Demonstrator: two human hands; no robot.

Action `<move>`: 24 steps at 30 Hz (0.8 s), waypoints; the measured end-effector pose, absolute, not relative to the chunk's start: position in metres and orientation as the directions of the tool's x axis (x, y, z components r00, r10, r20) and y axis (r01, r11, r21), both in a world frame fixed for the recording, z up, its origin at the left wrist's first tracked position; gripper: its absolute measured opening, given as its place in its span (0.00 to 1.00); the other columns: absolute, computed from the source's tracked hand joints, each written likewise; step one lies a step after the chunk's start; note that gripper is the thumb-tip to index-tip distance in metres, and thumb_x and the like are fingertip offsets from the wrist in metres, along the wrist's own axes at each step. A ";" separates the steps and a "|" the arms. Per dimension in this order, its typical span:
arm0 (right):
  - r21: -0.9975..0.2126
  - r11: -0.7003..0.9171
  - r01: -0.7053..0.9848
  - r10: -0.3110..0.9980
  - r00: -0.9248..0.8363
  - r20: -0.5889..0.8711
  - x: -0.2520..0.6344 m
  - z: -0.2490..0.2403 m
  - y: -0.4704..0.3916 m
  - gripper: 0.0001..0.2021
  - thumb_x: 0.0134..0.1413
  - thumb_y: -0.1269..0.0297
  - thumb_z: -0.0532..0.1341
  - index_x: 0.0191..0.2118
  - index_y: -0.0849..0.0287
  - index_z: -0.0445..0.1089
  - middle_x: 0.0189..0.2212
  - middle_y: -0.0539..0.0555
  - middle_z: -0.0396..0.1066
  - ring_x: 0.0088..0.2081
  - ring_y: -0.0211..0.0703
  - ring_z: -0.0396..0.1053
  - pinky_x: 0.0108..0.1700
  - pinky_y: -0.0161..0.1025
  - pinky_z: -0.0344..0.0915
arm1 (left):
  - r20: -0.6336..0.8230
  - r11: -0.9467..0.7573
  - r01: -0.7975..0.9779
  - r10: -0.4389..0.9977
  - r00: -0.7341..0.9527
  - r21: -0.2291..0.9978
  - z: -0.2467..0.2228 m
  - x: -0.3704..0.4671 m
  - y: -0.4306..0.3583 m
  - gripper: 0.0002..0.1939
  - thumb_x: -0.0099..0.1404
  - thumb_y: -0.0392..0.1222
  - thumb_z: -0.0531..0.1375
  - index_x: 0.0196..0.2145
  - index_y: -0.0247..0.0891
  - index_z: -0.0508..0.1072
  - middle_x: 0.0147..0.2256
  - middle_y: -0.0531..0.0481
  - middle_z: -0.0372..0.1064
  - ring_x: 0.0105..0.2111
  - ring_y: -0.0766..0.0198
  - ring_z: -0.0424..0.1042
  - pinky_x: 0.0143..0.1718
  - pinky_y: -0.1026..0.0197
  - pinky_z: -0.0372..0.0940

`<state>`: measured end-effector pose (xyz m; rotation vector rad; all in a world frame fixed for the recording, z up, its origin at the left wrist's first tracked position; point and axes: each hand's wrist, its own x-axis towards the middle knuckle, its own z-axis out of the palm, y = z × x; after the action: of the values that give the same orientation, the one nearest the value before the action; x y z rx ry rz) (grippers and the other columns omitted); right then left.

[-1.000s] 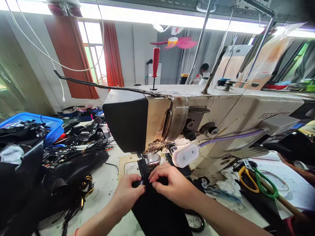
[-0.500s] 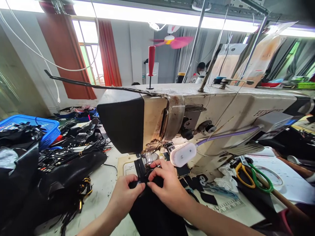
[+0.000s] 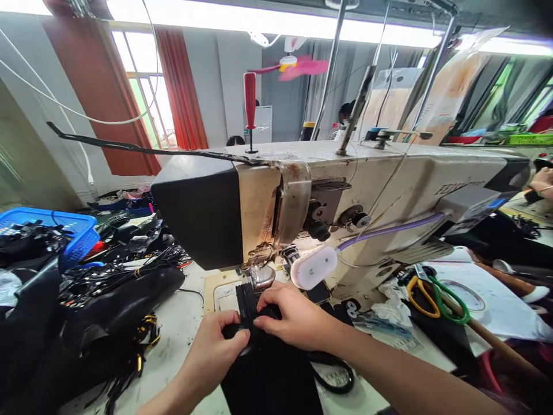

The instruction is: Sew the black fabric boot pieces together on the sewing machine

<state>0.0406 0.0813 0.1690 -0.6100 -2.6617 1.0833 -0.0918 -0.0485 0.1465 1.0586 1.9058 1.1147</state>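
Note:
Black fabric (image 3: 272, 380) hangs toward me from the bed of a sewing machine (image 3: 367, 190). A black ribbed strip, like zipper tape (image 3: 245, 302), lies along its upper end, just left of the metal presser foot (image 3: 261, 275). My left hand (image 3: 216, 343) pinches the fabric at the strip's left side, thumb on top. On the other side, my right hand (image 3: 294, 317) is closed on the fabric close below the foot, its fingers bent and partly hiding the cloth. A black cord loop (image 3: 334, 374) sticks out at the fabric's right.
Black pieces and cords (image 3: 129, 276) are heaped at left beside a blue basket (image 3: 82, 233). A white lamp (image 3: 314, 268) hangs near my right hand. Scissors (image 3: 436, 297) and paper (image 3: 505, 305) lie at right. A co-worker's hand (image 3: 543, 183) shows at the far right edge.
My right hand's fingers have drawn back from beside the foot and closed lower on the fabric. The ribbed strip now lies flatter and shows more. The view has shifted slightly right.

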 end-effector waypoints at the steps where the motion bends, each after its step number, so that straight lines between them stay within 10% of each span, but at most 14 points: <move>1: -0.717 0.629 0.300 0.446 -0.895 0.017 0.040 0.168 0.081 0.06 0.50 0.63 0.64 0.34 0.58 0.74 0.32 0.50 0.72 0.36 0.42 0.67 0.37 0.36 0.58 | -0.155 0.307 0.302 0.887 -0.435 0.903 0.148 -0.092 -0.049 0.10 0.50 0.46 0.55 0.21 0.36 0.68 0.21 0.55 0.58 0.26 0.66 0.57 0.27 0.63 0.52; 24: -0.791 0.502 0.350 0.488 -0.869 -0.075 0.037 0.166 0.082 0.04 0.48 0.65 0.63 0.30 0.59 0.70 0.24 0.46 0.67 0.29 0.38 0.63 0.30 0.34 0.55 | -0.267 0.342 0.129 0.878 -0.397 0.931 0.149 -0.093 -0.045 0.18 0.47 0.56 0.62 0.22 0.36 0.70 0.22 0.54 0.62 0.25 0.66 0.58 0.26 0.64 0.53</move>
<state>0.0369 0.0816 0.1663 -0.7268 -2.5820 1.3043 -0.0934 -0.0451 0.1490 0.8965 1.7690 1.1266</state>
